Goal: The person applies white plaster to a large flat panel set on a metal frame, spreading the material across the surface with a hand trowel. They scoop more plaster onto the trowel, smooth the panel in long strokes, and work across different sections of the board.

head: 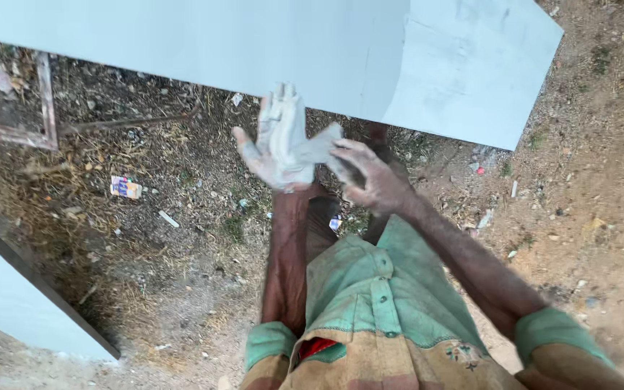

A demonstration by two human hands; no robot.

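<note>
Green shirt [377, 303] nearest our lens | left hand [277, 144] spread flat, coated in pale paint, gripping nothing | right hand [373, 180] pinching a grey rag [324, 146] against the left palm | pale blue painted panel [312, 50] just above both hands | littered dirt ground [182, 217] beneath

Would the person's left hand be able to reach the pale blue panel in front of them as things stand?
Probably yes: the left hand, coated white, already sits at the pale blue panel's lower edge with nothing between them, while the right hand holds a rag.

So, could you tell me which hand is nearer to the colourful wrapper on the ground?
Left. The left hand is raised just right of the colourful wrapper; the right hand is further right, past it.
</note>
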